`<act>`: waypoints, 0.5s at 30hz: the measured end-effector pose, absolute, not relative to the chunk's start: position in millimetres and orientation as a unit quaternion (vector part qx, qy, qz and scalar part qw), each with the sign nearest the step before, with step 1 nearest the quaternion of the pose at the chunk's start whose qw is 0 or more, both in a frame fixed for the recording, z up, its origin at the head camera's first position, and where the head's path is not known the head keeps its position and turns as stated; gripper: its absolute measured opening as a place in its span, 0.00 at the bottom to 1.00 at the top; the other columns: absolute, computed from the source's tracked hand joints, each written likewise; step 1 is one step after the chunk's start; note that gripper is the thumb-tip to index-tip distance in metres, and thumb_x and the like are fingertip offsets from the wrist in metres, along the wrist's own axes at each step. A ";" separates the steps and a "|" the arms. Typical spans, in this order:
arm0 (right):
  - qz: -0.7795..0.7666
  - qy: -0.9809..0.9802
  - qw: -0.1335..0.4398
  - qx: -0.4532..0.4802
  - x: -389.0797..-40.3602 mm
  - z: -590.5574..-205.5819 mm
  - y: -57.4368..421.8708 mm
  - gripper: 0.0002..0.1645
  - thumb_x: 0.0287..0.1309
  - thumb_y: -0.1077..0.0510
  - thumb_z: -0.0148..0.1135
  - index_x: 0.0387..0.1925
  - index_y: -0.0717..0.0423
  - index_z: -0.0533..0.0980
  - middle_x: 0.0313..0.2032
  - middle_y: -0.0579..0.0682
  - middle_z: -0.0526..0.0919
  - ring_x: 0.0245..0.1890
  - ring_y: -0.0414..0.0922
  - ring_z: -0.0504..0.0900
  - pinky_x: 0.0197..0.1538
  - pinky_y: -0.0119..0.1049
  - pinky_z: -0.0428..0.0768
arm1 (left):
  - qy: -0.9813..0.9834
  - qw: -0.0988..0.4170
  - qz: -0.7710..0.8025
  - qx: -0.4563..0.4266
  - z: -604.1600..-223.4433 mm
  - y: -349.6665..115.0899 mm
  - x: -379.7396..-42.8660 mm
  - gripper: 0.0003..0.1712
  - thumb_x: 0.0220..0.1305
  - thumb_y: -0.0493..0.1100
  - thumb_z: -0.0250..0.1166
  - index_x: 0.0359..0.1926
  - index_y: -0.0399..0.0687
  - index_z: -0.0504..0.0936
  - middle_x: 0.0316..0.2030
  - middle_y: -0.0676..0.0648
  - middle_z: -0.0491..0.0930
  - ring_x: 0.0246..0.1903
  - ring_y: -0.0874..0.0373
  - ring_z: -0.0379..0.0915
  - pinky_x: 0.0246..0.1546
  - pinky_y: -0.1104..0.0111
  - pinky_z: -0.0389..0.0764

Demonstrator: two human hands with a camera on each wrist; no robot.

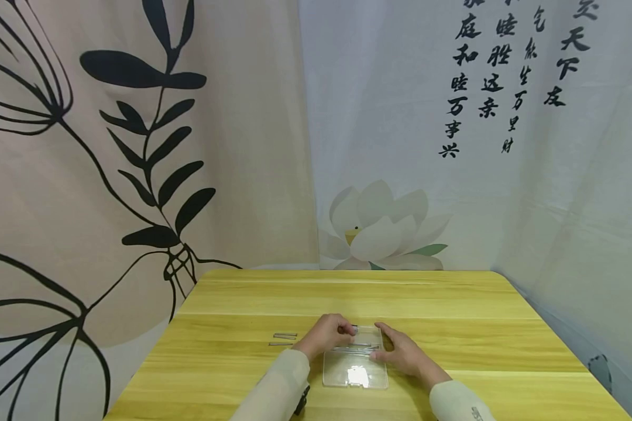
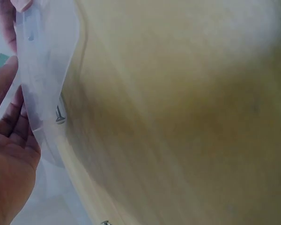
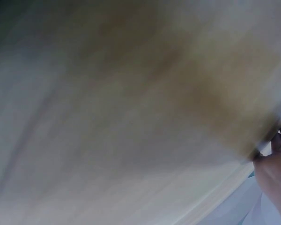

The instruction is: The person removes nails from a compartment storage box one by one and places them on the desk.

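Note:
A clear plastic box (image 1: pixel 355 368) lies opened out on the wooden table, with several thin metal screws (image 1: pixel 355 349) across its middle. My left hand (image 1: pixel 323 336) is at its far left side with bent fingers, and appears to grip the edge; the fingertips are partly hidden. On the right side, my right hand (image 1: pixel 405 352) holds the box between thumb and fingers. Seen from the left wrist, the left hand (image 2: pixel 14 173) lies beside the clear plastic (image 2: pixel 47 61). In the right wrist view only part of the right hand (image 3: pixel 274 173) shows, and the box is blurred.
A few loose metal screws (image 1: pixel 284 335) lie on the table left of my left hand. The wooden table (image 1: pixel 453 298) reaches back to a hanging cloth (image 1: pixel 253 146) with printed plants and writing.

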State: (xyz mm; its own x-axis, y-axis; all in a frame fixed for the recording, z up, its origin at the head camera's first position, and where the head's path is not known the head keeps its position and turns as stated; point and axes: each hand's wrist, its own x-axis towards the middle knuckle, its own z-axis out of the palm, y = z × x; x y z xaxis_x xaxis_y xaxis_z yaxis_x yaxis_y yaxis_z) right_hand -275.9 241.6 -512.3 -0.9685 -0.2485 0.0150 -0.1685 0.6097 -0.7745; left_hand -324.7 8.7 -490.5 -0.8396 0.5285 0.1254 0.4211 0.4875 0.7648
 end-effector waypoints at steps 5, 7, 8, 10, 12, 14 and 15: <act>-0.427 0.895 0.047 -0.120 -276.0 -511.8 242.2 0.51 0.56 0.46 0.72 0.74 0.60 0.59 0.71 0.68 0.59 0.70 0.68 0.56 0.67 0.66 0.55 | 0.863 0.061 0.413 0.283 -495.0 11.6 -323.1 0.02 0.58 0.35 0.73 0.33 0.44 0.88 0.31 0.58 0.79 0.33 0.66 0.73 0.37 0.70 0.77; -0.427 0.895 0.048 -0.120 -275.9 -511.9 242.6 0.51 0.56 0.46 0.72 0.74 0.59 0.59 0.71 0.68 0.59 0.70 0.68 0.56 0.67 0.66 0.55 | 0.865 0.061 0.410 0.284 -496.3 12.8 -322.6 0.02 0.58 0.35 0.73 0.33 0.45 0.88 0.31 0.58 0.79 0.32 0.66 0.72 0.37 0.71 0.76; -0.427 0.895 0.048 -0.119 -275.9 -511.8 242.6 0.51 0.56 0.45 0.72 0.74 0.59 0.59 0.71 0.68 0.59 0.70 0.68 0.56 0.67 0.66 0.55 | 0.865 0.061 0.409 0.284 -496.7 13.2 -322.4 0.02 0.58 0.35 0.73 0.33 0.45 0.88 0.31 0.58 0.78 0.32 0.66 0.72 0.36 0.71 0.76; -0.427 0.895 0.048 -0.118 -275.5 -511.5 242.6 0.51 0.56 0.45 0.72 0.74 0.59 0.59 0.71 0.68 0.59 0.70 0.68 0.56 0.66 0.66 0.55 | 0.865 0.059 0.407 0.286 -496.9 13.9 -321.9 0.02 0.58 0.35 0.73 0.33 0.45 0.89 0.31 0.58 0.78 0.32 0.66 0.71 0.36 0.71 0.76; -0.427 0.895 0.049 -0.116 -275.1 -510.9 242.4 0.51 0.56 0.45 0.72 0.74 0.59 0.59 0.71 0.68 0.59 0.70 0.68 0.56 0.66 0.66 0.56 | 0.867 0.056 0.401 0.291 -496.6 14.3 -321.7 0.01 0.59 0.36 0.73 0.33 0.44 0.89 0.31 0.58 0.77 0.32 0.67 0.70 0.35 0.72 0.75; -0.426 0.896 0.049 -0.114 -274.5 -510.3 241.8 0.51 0.56 0.45 0.72 0.74 0.59 0.59 0.71 0.68 0.60 0.70 0.67 0.56 0.66 0.66 0.56 | 0.869 0.051 0.392 0.297 -497.1 14.6 -321.9 0.02 0.59 0.37 0.72 0.33 0.43 0.89 0.30 0.58 0.77 0.31 0.67 0.69 0.35 0.72 0.75; -0.425 0.897 0.049 -0.113 -274.2 -510.0 241.4 0.51 0.56 0.45 0.72 0.74 0.58 0.59 0.71 0.68 0.60 0.70 0.67 0.56 0.66 0.66 0.56 | 0.871 0.050 0.387 0.300 -497.5 14.7 -322.2 0.02 0.60 0.38 0.72 0.33 0.43 0.90 0.29 0.59 0.76 0.31 0.67 0.69 0.34 0.72 0.74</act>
State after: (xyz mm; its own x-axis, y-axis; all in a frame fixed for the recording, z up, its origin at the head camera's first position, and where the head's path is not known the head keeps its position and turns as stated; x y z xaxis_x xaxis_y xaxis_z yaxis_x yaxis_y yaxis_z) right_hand -274.2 241.4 -510.0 -0.9696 -0.2444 0.0084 -0.1612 0.6129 -0.7735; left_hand -322.2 14.7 -497.5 -0.8155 0.5605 0.1445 0.4828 0.5211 0.7038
